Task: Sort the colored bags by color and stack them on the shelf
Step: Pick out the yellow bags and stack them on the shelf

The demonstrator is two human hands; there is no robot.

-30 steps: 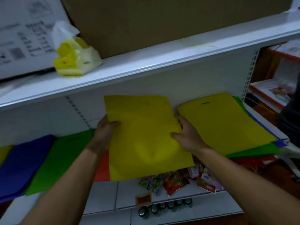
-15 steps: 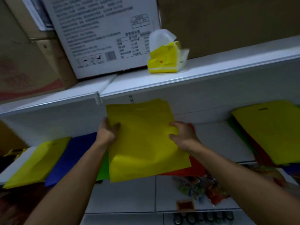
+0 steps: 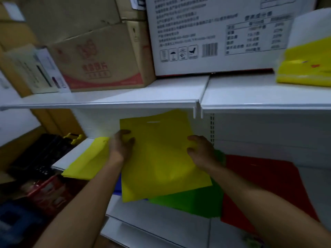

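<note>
I hold a flat yellow bag (image 3: 161, 158) in front of the middle shelf (image 3: 250, 145), its handle slot at the top. My left hand (image 3: 120, 145) grips its left edge and my right hand (image 3: 200, 151) grips its right edge. On the shelf to the left lies a stack of yellow bags (image 3: 87, 161). A green bag (image 3: 193, 201) lies under the held bag, with a sliver of a blue bag (image 3: 117, 187) showing at its left. A red bag (image 3: 259, 185) lies on the shelf to the right.
The upper shelf (image 3: 125, 97) carries a brown carton (image 3: 100, 58), a white printed carton (image 3: 215, 36) and a yellow tissue pack (image 3: 306, 67). Left of the shelving stand a black crate (image 3: 41, 156) and red packaged goods (image 3: 48, 192). A lower shelf (image 3: 161, 230) juts out below.
The view has swung to the left along the shelf. The yellow bag, still in both hands, has travelled left and now hangs beside the yellow stack, over the green and blue bags.
</note>
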